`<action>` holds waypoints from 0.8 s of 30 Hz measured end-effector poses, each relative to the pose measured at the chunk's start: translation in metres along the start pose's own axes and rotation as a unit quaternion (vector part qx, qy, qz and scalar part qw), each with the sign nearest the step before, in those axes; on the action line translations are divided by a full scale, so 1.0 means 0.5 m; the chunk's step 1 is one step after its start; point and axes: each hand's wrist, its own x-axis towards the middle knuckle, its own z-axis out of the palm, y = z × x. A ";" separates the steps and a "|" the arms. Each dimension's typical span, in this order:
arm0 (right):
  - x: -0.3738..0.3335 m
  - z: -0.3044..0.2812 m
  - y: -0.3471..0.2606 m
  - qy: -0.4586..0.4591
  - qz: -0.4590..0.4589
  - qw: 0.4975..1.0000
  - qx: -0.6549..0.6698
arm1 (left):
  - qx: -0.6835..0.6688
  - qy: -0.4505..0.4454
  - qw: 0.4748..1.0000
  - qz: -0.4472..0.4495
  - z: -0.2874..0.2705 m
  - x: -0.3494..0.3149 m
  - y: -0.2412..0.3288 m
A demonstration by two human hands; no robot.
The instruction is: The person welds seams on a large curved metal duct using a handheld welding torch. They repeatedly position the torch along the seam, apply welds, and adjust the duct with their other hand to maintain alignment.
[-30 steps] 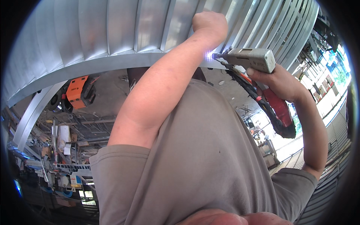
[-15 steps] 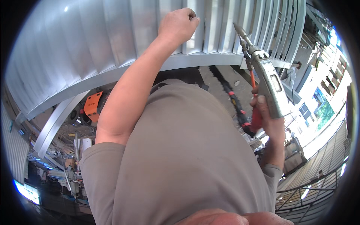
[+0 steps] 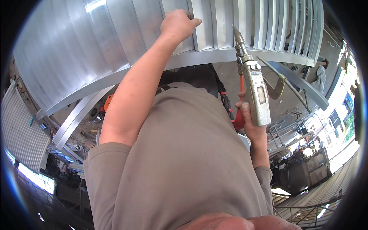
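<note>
A large silvery metal panel of overlapping slats (image 3: 76,42) lies before me, with a plain metal rail (image 3: 207,57) along its near edge. My left hand (image 3: 178,26) is closed over the slats, its thumb out beside a slat edge. Its curled fingers hide whatever may be in them. My right hand (image 3: 251,118) grips a worn, pistol-shaped metal tool (image 3: 257,86) by its red lower part. This tool has a slot in its side, a slim pointed nozzle and a thin orange hose. Its tip is at the slats, to the right of my left hand; I cannot tell whether it touches.
A flat metal leg (image 3: 76,119) slants down from the panel at left. Beyond the tool, a rod-like metal bar (image 3: 285,82) and a beam (image 3: 306,90) stick out below the rail. A dark cable (image 3: 225,100) with red bands hangs near my body. A corrugated sheet (image 3: 25,130) is far left.
The tool and my right hand have moved left, bringing the nozzle closer to my left hand. My left hand has shifted slightly left and down. The whole view has turned a little.
</note>
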 end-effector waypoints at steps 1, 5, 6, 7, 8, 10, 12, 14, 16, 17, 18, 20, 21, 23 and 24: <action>0.003 0.000 0.004 -0.003 0.003 1.000 -0.008 | -0.001 -0.001 1.000 0.003 0.000 0.000 -0.001; 0.016 0.008 -0.010 -0.012 0.018 0.999 0.037 | -0.001 -0.007 1.000 0.010 -0.003 0.003 -0.005; 0.019 0.010 -0.019 -0.015 0.024 0.998 0.049 | 0.002 -0.008 1.000 0.009 -0.004 0.004 -0.006; 0.021 0.012 -0.030 -0.017 0.030 0.998 0.061 | 0.004 -0.009 1.000 0.008 -0.004 0.005 -0.007; 0.022 0.009 -0.042 -0.023 0.044 0.996 0.068 | 0.005 -0.010 1.000 0.006 -0.004 0.005 -0.008; 0.024 0.002 -0.066 -0.032 0.074 0.995 0.066 | 0.013 -0.010 1.000 0.010 -0.006 0.007 -0.008; 0.034 -0.009 -0.086 -0.045 0.097 0.993 0.047 | 0.013 -0.025 1.000 0.007 -0.009 0.009 -0.008; 0.047 -0.021 -0.109 -0.035 0.047 0.998 -0.022 | 0.008 -0.055 0.998 -0.001 -0.014 0.012 -0.006; 0.057 -0.039 -0.146 -0.046 0.072 0.995 -0.048 | 0.016 -0.050 0.999 0.008 -0.018 0.010 -0.005; 0.064 -0.047 -0.169 -0.057 0.058 0.994 -0.078 | 0.020 -0.046 0.999 0.012 -0.020 0.008 -0.004; 0.073 -0.057 -0.196 -0.063 0.098 0.988 -0.099 | 0.019 -0.044 0.999 0.014 -0.022 0.006 -0.004; 0.097 -0.059 -0.246 -0.069 0.118 0.977 -0.166 | 0.016 -0.043 0.999 0.017 -0.024 0.001 -0.005; 0.112 -0.057 -0.271 -0.090 0.155 0.973 -0.143 | 0.018 -0.044 0.999 0.019 -0.025 -0.001 -0.005; 0.147 -0.053 -0.320 -0.103 0.213 0.959 -0.158 | 0.021 -0.044 0.998 0.025 -0.027 -0.002 -0.005; 0.168 -0.046 -0.337 -0.121 0.228 0.955 -0.143 | 0.021 -0.044 0.998 0.029 -0.027 -0.002 -0.005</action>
